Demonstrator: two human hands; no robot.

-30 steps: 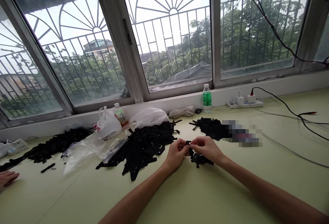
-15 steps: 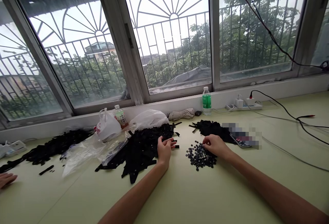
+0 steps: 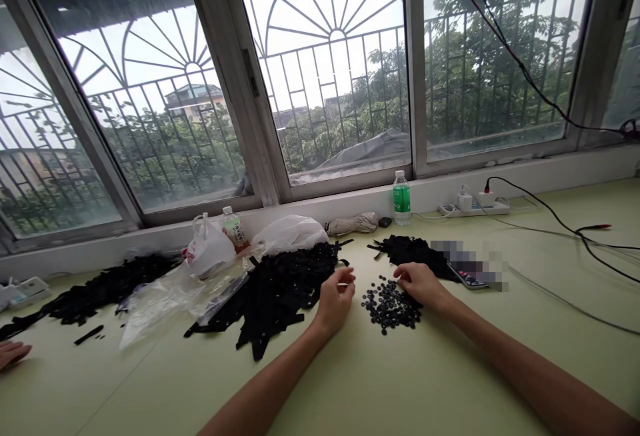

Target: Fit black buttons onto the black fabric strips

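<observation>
My left hand [image 3: 337, 299] is just above the table between the black fabric strips [image 3: 280, 296] and a pile of small dark round buttons [image 3: 393, 306]. Its thumb and fingers curl together, and whatever they pinch is hidden or too small to make out. On the far right edge of the button pile rests my right hand [image 3: 419, 283]. Its fingertips are bent and pressed together over the buttons; I cannot make out what is between them. Behind that hand lies a smaller heap of black strips [image 3: 407, 249].
Another person's hand [image 3: 13, 354] lies at the left edge, near more black strips [image 3: 115, 289]. Plastic bags [image 3: 213, 253] and a bottle [image 3: 235, 229] stand behind. A green-labelled bottle [image 3: 401, 199], phone [image 3: 470, 276], power strip [image 3: 475, 209] and cables [image 3: 560, 219] are at the back right.
My left hand has moved right, away from the black strips and toward the button pile, its fingers curling in. My right hand has stayed almost in place at the buttons.
</observation>
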